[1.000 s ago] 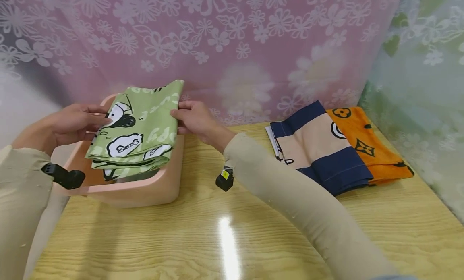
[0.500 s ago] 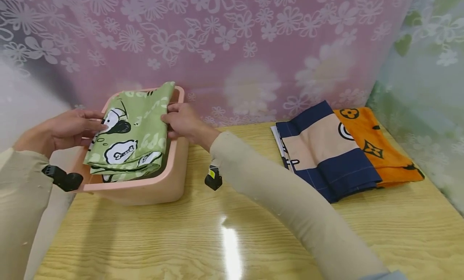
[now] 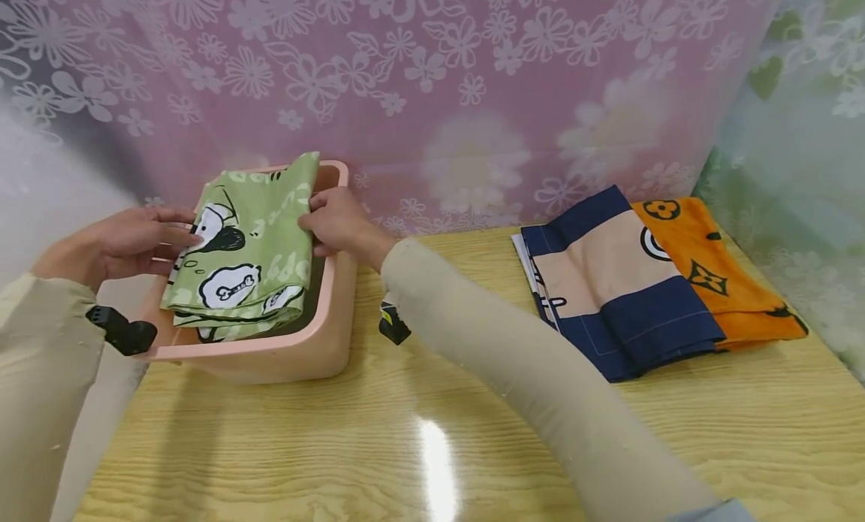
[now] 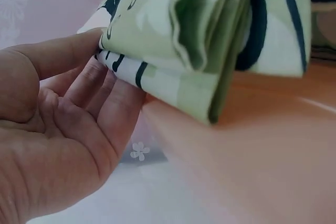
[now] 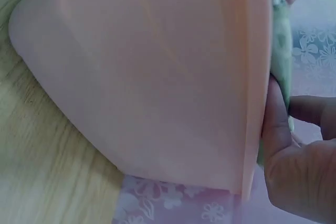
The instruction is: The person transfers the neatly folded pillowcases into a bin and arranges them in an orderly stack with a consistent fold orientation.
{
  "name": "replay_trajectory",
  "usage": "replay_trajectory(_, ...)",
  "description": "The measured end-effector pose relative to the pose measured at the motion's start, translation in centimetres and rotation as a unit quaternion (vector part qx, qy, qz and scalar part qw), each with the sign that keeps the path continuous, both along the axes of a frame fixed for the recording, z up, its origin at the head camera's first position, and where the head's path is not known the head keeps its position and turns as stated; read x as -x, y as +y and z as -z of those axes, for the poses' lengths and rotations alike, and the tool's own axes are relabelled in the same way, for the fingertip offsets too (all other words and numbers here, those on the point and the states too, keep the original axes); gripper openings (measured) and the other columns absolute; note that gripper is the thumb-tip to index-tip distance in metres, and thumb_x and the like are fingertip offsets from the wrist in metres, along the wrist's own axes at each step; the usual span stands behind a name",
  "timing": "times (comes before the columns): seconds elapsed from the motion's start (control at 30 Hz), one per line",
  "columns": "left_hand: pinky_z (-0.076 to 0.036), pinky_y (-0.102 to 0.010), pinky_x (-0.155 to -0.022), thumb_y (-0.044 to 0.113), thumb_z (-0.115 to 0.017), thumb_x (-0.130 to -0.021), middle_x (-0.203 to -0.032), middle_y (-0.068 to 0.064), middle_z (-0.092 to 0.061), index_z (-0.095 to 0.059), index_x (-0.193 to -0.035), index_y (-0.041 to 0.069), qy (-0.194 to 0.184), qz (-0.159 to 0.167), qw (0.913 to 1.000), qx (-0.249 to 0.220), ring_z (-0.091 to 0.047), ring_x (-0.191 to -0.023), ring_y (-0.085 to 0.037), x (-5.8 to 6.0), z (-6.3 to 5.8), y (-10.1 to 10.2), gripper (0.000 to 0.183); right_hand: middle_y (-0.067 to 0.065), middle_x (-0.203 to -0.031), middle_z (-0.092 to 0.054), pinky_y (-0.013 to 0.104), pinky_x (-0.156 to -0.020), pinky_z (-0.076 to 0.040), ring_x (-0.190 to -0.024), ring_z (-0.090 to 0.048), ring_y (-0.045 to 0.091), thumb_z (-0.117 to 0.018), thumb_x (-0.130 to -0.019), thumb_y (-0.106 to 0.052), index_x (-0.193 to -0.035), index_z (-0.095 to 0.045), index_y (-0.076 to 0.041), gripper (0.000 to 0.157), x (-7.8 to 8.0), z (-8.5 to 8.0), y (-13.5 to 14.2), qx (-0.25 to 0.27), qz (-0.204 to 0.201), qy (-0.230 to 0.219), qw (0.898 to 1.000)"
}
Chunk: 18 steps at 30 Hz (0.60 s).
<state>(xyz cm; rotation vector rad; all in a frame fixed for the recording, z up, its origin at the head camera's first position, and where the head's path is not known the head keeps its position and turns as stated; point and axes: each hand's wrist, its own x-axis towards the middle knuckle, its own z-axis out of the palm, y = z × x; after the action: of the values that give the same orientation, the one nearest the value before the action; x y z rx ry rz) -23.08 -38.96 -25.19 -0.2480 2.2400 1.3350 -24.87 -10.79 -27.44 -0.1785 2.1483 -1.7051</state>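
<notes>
Partly hidden by the sleeves [image 3: 534, 379], the table [image 3: 324, 447] runs past the bottom of the head view. The pink bin [image 3: 270, 363] has most of its inside out of sight. A navy-and-beige cloth [image 3: 611, 270] covers part of an orange cloth [image 3: 719, 274]. The folded green cloth [image 3: 246, 251] sits in the bin's mouth, what lies under it hard to see. The left hand [image 3: 128, 240] pinches its left edge, some fingertips lost underneath; the right hand [image 3: 343, 225], cropped in its wrist view, pinches the opposite edge.

In front of me, a pink backdrop [image 3: 466, 124] patterned with white flowers meets a pale green flowered one [image 3: 804, 154] on the right. Against them stands a wood-grain table [image 3: 324, 447], a bright streak of light [image 3: 438, 469] gleaming on its glossy top.
</notes>
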Motion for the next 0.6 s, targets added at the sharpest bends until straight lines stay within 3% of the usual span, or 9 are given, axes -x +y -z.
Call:
replay_trajectory(0.17,-0.055,-0.036,-0.077,0.015,-0.056,-0.097,-0.092,0.009,-0.065,-0.03,-0.141,0.003,0.011,0.012,0.9997,0.018,-0.064,-0.085,-0.012,0.05,-0.26,0.3,0.052,0.008,-0.095,-0.065,0.026,-0.055,-0.055,-0.065,-0.065,0.017,-0.061,-0.093,-0.006,-0.124,-0.059,-0.001,0.032,0.56,-0.33,0.41,-0.023,-0.028,0.004,0.999)
replay_trajectory(0.23,-0.055,-0.036,-0.076,0.015,-0.056,-0.097,-0.091,0.009,-0.066,-0.03,-0.14,0.002,0.014,0.01,0.9997,0.019,-0.065,-0.083,-0.012,0.1,-0.29,0.38,0.052,0.009,-0.097,-0.065,0.026,-0.055,-0.055,-0.065,-0.065,0.018,-0.061,-0.093,-0.006,-0.127,-0.057,-0.001,0.035,0.77,-0.42,0.53,-0.029,-0.029,0.001,0.999)
replay_trajectory(0.3,-0.055,-0.036,-0.075,0.014,-0.056,-0.097,-0.09,0.008,-0.066,-0.041,-0.135,0.007,0.01,0.004,0.9999,0.012,-0.065,-0.082,-0.012,0.14,-0.29,0.38,0.042,0.01,-0.098,-0.065,0.025,-0.055,-0.055,-0.065,-0.065,0.018,-0.061,-0.093,-0.006,-0.128,-0.056,-0.001,0.036,0.9,-0.46,0.63,-0.036,-0.029,0.001,0.999)
replay_trajectory(0.4,-0.055,-0.036,-0.075,0.013,-0.058,-0.096,-0.089,0.007,-0.067,-0.057,-0.113,0.021,0.002,-0.009,0.9999,-0.003,-0.066,-0.081,-0.014,0.21,-0.25,0.29,0.018,0.01,-0.1,-0.064,0.025,-0.055,-0.055,-0.066,-0.066,0.018,-0.062,-0.093,-0.007,-0.128,-0.056,-0.001,0.036,0.99,-0.42,0.63,-0.044,-0.026,0.0,0.999)
replay_trajectory(0.47,-0.055,-0.035,-0.074,0.012,-0.059,-0.095,-0.088,0.006,-0.068,-0.06,-0.099,0.027,-0.001,-0.016,0.9998,-0.009,-0.066,-0.081,-0.014,0.23,-0.22,0.21,0.015,0.009,-0.099,-0.063,0.024,-0.055,-0.054,-0.066,-0.065,0.017,-0.062,-0.093,-0.008,-0.126,-0.058,-0.002,0.034,0.95,-0.36,0.59,-0.049,-0.024,0.002,0.999)
replay_trajectory(0.6,-0.056,-0.035,-0.073,0.013,-0.061,-0.095,-0.087,0.006,-0.068,-0.061,-0.095,0.028,0.001,-0.017,0.9998,-0.004,-0.066,-0.08,-0.015,0.22,-0.1,0.23,0.014,0.008,-0.098,-0.061,0.023,-0.056,-0.054,-0.065,-0.065,0.016,-0.063,-0.093,-0.009,-0.124,-0.06,-0.002,0.032,0.85,-0.18,0.49,-0.053,-0.012,0.002,0.999)
